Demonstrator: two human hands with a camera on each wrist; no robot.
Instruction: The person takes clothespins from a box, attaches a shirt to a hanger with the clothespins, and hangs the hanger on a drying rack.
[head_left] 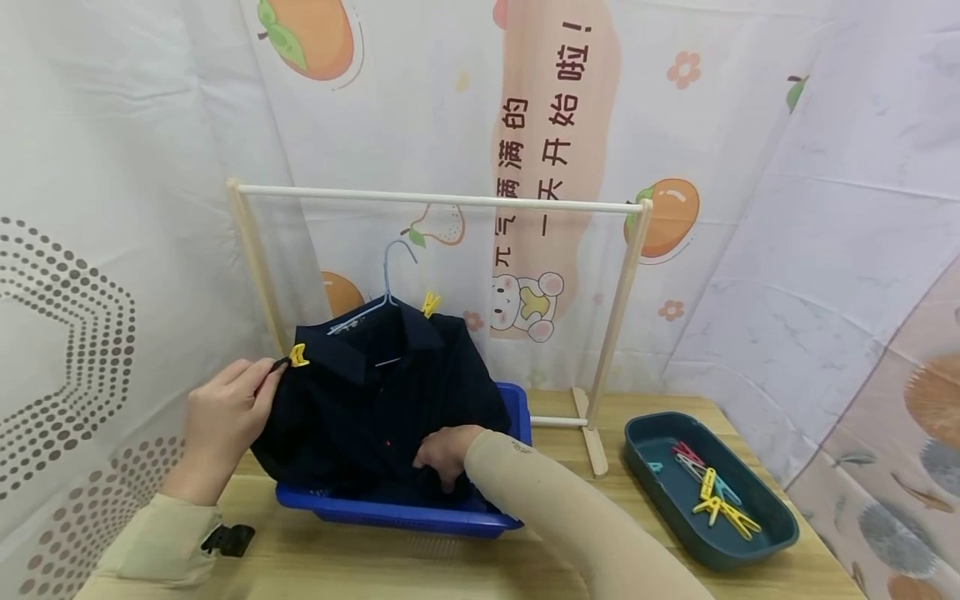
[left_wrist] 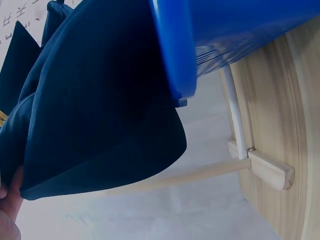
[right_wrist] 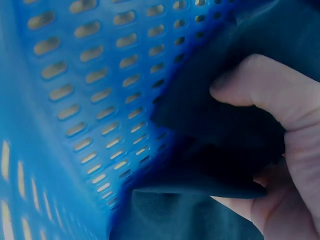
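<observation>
A dark navy shirt (head_left: 352, 425) on a light-blue wire hanger (head_left: 387, 271) lies partly in a blue basket (head_left: 405, 518), its collar raised above the rim. One yellow clothespin (head_left: 298, 356) clips the left shoulder and another yellow clothespin (head_left: 431, 304) the right. My left hand (head_left: 231, 408) pinches the shirt's cloth at the left shoulder, right beside the clothespin. Low on the shirt front, my right hand (head_left: 446, 454) reaches into the basket. In the right wrist view its thumb (right_wrist: 240, 85) and fingers grip a fold of the dark cloth, part of the fingers hidden under it.
Behind the basket stands a wooden drying rack with a white top bar (head_left: 450, 198). On the table's right side sits a dark green tray (head_left: 652, 492) holding several coloured clothespins (head_left: 716, 504). Printed curtains (head_left: 420, 100) hang close behind and at both sides.
</observation>
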